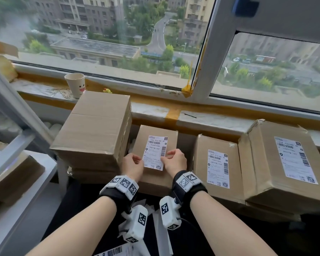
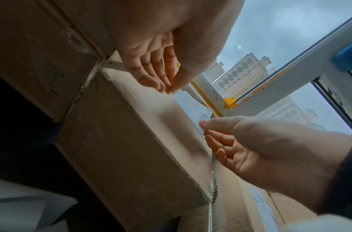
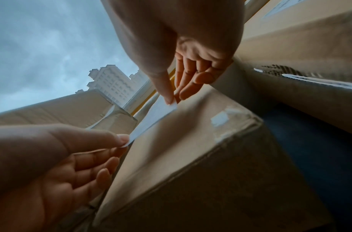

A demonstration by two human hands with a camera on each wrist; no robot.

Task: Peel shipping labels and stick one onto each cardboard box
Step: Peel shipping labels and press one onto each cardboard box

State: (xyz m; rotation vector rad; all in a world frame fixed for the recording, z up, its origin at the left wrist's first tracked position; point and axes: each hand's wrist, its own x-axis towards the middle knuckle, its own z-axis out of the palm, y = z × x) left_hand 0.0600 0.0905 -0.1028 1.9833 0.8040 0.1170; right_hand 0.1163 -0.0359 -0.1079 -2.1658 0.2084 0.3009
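Observation:
A white shipping label [image 1: 155, 152] hangs over the top of a small cardboard box [image 1: 142, 133] below the window sill. My left hand [image 1: 139, 161] pinches the label's left edge, and my right hand [image 1: 163, 158] pinches its right edge. In the left wrist view, the left hand [image 2: 171, 90] holds the label [image 2: 195, 108] above the box [image 2: 131, 141]. In the right wrist view, the right hand [image 3: 172, 101] holds the label [image 3: 155, 119], whose near end stands lifted off the cardboard [image 3: 190, 149]. A taller unlabelled box [image 1: 92, 124] stands to the left.
Two boxes on the right [image 1: 201, 163] [image 1: 262, 156] each carry a label. A paper cup [image 1: 75, 85] stands on the window sill. A white shelf [image 1: 17, 163] is at the left. Loose label sheets [image 1: 115, 252] lie on my lap below the wrists.

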